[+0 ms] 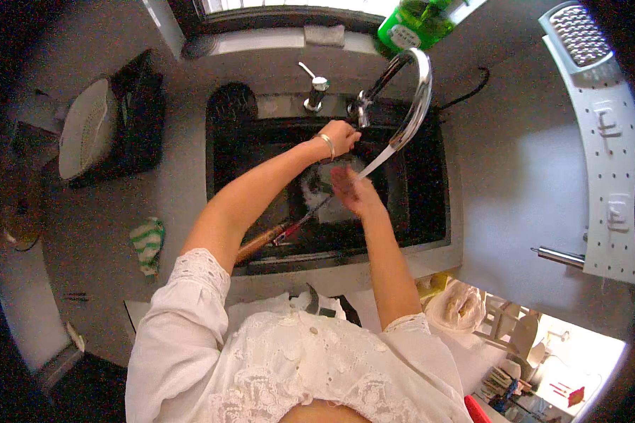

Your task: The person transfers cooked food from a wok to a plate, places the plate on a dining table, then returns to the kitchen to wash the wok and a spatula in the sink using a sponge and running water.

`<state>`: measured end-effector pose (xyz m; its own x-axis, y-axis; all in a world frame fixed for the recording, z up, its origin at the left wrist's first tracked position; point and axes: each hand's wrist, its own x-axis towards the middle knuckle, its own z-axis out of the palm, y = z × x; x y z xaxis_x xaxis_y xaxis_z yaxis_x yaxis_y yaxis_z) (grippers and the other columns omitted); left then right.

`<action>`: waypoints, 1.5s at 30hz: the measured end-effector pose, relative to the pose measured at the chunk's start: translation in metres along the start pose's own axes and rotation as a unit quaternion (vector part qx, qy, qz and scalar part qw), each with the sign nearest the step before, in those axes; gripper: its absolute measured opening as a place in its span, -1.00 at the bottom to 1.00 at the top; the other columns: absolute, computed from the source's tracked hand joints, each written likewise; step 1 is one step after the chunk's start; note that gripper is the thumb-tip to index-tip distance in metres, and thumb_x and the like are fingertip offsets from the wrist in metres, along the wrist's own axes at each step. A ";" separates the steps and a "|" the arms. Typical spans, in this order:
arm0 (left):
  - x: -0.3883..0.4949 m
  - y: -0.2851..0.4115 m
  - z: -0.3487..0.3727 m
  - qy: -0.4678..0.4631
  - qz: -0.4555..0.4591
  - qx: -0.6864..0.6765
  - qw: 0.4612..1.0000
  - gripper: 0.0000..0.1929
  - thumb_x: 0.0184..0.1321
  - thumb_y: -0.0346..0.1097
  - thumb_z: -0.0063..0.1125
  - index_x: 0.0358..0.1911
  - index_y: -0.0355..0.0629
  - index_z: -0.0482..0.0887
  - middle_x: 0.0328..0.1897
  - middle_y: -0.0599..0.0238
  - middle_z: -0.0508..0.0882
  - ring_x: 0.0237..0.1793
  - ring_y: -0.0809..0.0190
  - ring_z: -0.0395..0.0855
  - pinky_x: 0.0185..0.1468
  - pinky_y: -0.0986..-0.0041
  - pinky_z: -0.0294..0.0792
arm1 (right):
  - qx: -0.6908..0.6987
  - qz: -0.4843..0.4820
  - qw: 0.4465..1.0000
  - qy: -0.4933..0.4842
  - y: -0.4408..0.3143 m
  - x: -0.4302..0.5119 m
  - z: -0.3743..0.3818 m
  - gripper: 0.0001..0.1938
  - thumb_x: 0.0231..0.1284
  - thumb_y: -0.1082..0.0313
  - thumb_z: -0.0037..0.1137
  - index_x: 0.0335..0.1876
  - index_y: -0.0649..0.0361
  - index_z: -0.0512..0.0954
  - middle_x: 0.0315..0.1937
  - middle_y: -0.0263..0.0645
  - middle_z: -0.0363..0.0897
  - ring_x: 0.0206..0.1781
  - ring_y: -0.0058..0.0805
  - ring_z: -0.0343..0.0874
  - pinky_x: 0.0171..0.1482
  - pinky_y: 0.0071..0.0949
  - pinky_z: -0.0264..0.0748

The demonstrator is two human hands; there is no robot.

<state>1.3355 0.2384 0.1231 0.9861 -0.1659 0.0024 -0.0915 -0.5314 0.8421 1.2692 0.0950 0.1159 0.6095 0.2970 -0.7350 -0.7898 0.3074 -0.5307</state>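
Water runs from a chrome gooseneck faucet (422, 90) into a black sink (426, 211). My right hand (353, 189) is beside the stream, blurred, with its fingers apart and no object seen in it. Above it, my left hand (341, 137), with a bangle at the wrist, reaches toward the faucet base. Its fingers are curled, and what they touch is hidden. Below the hands a whitish, wet item (338, 209) lies in the basin. A long utensil with a wooden handle (259, 243) and a red part leans across the sink's near left side.
A white colander (87, 129) stands in a black rack at left, near a green-striped cloth (148, 246). A soap dispenser (316, 95) rises behind the sink. A green bottle (415, 26) is on the sill. A grater (582, 37) hangs on a pegboard (603, 153) at right.
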 end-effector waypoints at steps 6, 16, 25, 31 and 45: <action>0.016 -0.005 -0.009 0.113 0.015 0.066 0.991 -0.75 0.16 -0.20 -0.03 -0.46 -0.22 0.60 -0.56 0.06 0.60 -0.47 -0.02 0.59 -0.34 0.27 0.40 | -0.208 0.014 0.978 0.000 -0.001 0.016 -0.026 -0.72 0.22 0.21 -0.02 -0.08 0.23 0.46 -0.23 -0.29 0.53 -0.19 -0.48 0.47 -0.15 -0.48 0.42; -0.193 0.024 0.020 -0.177 -0.211 0.332 0.902 -0.66 0.01 -0.11 0.14 -0.22 -0.19 0.49 -0.23 0.12 0.51 -0.17 -0.01 0.48 -0.18 0.23 0.42 | -0.785 -0.091 0.610 0.057 0.076 0.086 -0.100 -0.62 0.05 0.12 0.12 -0.13 0.24 0.45 -0.12 -0.06 0.44 0.03 -0.21 0.40 0.07 -0.27 0.30; -0.235 0.036 0.045 -0.156 -0.337 0.057 0.927 -0.60 -0.21 -0.37 0.14 -0.19 -0.25 0.44 -0.44 0.04 0.54 -0.41 0.02 0.53 -0.29 0.22 0.39 | -0.814 -0.254 0.521 -0.039 0.065 0.133 -0.181 -0.58 0.12 0.29 -0.05 0.12 0.21 0.36 -0.02 -0.02 0.41 0.00 -0.07 0.39 0.03 -0.20 0.32; -0.264 0.059 0.046 -0.032 -0.494 -0.650 0.577 -0.89 0.01 -0.45 0.01 -0.44 -0.14 0.35 -0.58 0.30 0.45 -0.57 0.34 0.44 -0.64 0.58 0.23 | -0.490 -0.225 0.837 0.088 0.066 0.164 -0.129 -0.63 0.07 0.22 0.07 -0.02 0.20 0.41 -0.13 -0.10 0.48 -0.14 -0.22 0.46 -0.10 -0.32 0.40; -0.274 0.051 0.078 0.074 -0.400 -0.881 0.242 -0.65 0.28 -0.08 -0.15 -0.23 -0.31 0.40 -0.61 0.37 0.30 -0.63 0.46 0.23 -0.80 0.75 0.10 | -0.706 -0.253 0.660 -0.049 0.092 0.174 -0.107 -0.66 -0.03 0.41 0.05 -0.06 0.19 0.39 -0.37 -0.09 0.49 -0.35 -0.17 0.47 -0.26 -0.23 0.43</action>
<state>1.0498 0.1921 0.1238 0.5965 -0.4952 -0.6316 0.2104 0.8559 -0.4724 1.2955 0.0778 -0.1060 0.7668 0.5570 -0.3191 0.2813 -0.7383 -0.6130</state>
